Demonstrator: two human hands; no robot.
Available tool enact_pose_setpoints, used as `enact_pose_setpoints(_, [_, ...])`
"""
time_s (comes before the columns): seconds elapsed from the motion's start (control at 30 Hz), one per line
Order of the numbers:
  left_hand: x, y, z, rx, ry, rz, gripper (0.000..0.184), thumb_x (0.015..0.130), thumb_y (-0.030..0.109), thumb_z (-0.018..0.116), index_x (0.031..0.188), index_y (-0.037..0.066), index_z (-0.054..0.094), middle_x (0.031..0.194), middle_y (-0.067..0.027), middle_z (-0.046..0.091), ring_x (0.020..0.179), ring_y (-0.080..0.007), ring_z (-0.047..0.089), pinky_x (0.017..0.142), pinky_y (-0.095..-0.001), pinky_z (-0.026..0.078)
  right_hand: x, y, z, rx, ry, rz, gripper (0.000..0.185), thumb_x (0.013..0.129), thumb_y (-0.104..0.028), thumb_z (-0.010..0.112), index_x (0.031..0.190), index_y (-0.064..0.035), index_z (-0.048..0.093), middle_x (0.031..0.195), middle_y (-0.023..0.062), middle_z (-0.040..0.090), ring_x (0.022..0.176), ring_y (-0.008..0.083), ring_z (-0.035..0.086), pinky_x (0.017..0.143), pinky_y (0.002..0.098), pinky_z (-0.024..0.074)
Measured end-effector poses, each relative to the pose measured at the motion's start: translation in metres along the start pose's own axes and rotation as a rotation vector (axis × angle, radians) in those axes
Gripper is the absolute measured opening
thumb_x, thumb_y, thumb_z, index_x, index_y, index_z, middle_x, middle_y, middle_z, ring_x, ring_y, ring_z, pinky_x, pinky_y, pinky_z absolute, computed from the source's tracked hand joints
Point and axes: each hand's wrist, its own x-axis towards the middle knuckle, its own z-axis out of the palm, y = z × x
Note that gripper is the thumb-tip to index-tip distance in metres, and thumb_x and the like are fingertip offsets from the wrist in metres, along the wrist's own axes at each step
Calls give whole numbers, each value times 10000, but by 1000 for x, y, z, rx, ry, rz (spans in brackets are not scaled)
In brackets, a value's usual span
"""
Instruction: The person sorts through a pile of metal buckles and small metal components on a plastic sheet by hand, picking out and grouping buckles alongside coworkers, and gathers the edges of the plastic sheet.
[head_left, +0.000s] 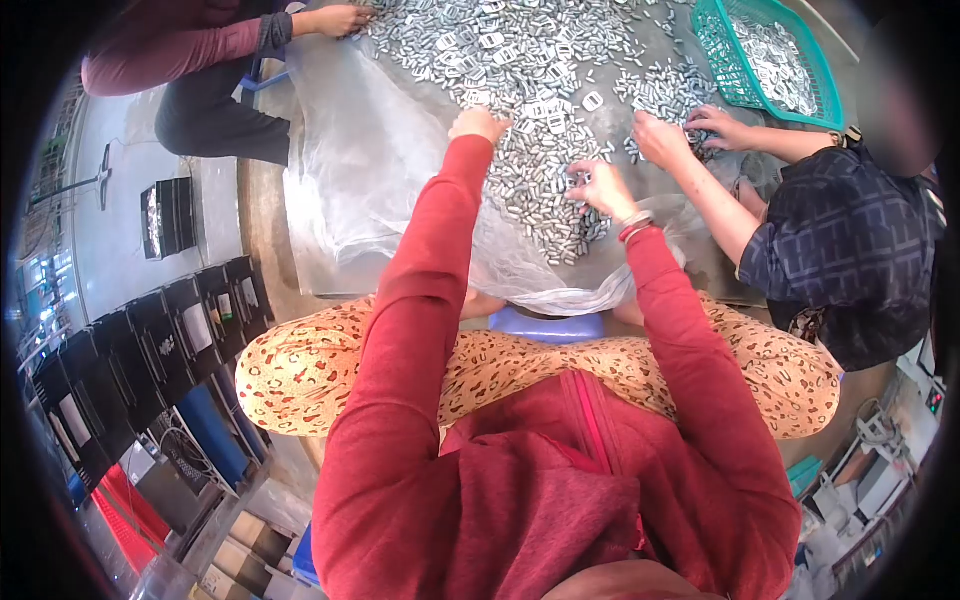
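Small silvery metal pieces (540,185) lie heaped on the table, some shaped like short pins and others like buckles. My left hand (480,124) is at the left edge of the heap, its fingers bent down at the pieces; what they hold, if anything, is hidden. On the right side of the heap, my right hand (601,189) has its fingers curled together over the pin-shaped pieces, and anything between them is too small to name. Clear plastic sheeting (375,150) lies under and beside the heap, bunched along the table's near edge.
A green basket (822,75) of metal pieces stands at the back right. A co-worker's two hands (660,140) are at a smaller pile on the right. Another person's hand (335,20) reaches in at the top left. Black crates (150,340) stand at the left.
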Motion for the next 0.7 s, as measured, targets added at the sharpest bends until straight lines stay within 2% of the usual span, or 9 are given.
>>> enact_pose_setpoints(0.17, [14, -6, 0, -23, -111, 109, 401, 710, 317, 614, 1026, 69, 599, 1074, -150, 587, 1003, -308, 564, 814, -411, 464, 2, -8, -3, 44, 127, 37, 195, 692, -77, 693, 871, -11, 654, 700, 44, 593, 488, 93, 530, 380, 243, 437])
enact_pose_setpoints(0.23, [10, -13, -10, -599, -198, 77, 351, 716, 307, 590, 986, 84, 591, 1048, -117, 582, 975, -285, 582, 780, -425, 475, 3, -8, -13, 120, 198, -23, 157, 763, -124, 632, 805, 26, 656, 658, 66, 613, 434, 105, 525, 391, 232, 414])
enact_pose_setpoints(0.27, [9, -15, -16, -888, -235, 61, 326, 718, 302, 578, 966, 91, 586, 1035, -101, 580, 960, -274, 590, 763, -433, 480, 10, 1, -20, 427, 102, 38, 158, 783, -134, 624, 833, 14, 646, 693, 45, 614, 499, 95, 535, 410, 219, 412])
enact_pose_setpoints(0.4, [-24, -1, -46, -1726, -525, 207, 132, 712, 97, 548, 839, 114, 517, 923, -33, 519, 686, -162, 530, 533, -258, 394, 1, -12, -42, 1049, -133, -2, 185, 817, -206, 586, 885, -34, 576, 808, 57, 592, 632, 135, 556, 455, 215, 429])
enact_pose_setpoints(0.47, [-16, 5, -35, -1532, -508, 256, 182, 714, 153, 614, 876, 112, 539, 894, -27, 538, 711, -186, 555, 528, -264, 401, -1, -17, -50, 1206, -373, -151, 222, 828, -252, 572, 876, -35, 571, 828, 68, 588, 636, 150, 559, 451, 217, 430])
enact_pose_setpoints(0.53, [-3, 17, -23, -1245, -490, 249, 222, 711, 183, 652, 905, 115, 568, 871, -32, 557, 775, -209, 595, 536, -271, 422, 7, -19, -54, 1072, -328, -137, 255, 838, -287, 549, 880, -37, 573, 840, 73, 576, 675, 150, 564, 453, 222, 439])
enact_pose_setpoints(0.57, [2, 27, -18, -657, -371, 239, 273, 708, 211, 690, 957, 129, 614, 807, -54, 579, 803, -227, 612, 574, -312, 454, 10, -25, -54, 1006, -285, -88, 249, 837, -281, 551, 880, -36, 573, 836, 70, 575, 675, 147, 564, 450, 222, 439])
enact_pose_setpoints(0.6, [7, 20, 1, -215, -55, 565, 299, 695, 244, 706, 964, 133, 640, 784, -107, 603, 772, -243, 606, 641, -373, 465, 15, -32, -52, 941, -243, -41, 244, 837, -275, 552, 880, -36, 573, 833, 67, 573, 674, 144, 564, 446, 223, 439])
enact_pose_setpoints(0.7, [13, 13, 22, 94, 141, 575, 323, 721, 341, 663, 971, 137, 644, 833, -147, 624, 791, -295, 597, 719, -425, 455, 57, -27, -41, 736, -77, 78, 224, 799, -167, 610, 954, -7, 582, 787, 65, 593, 606, 135, 570, 431, 228, 445])
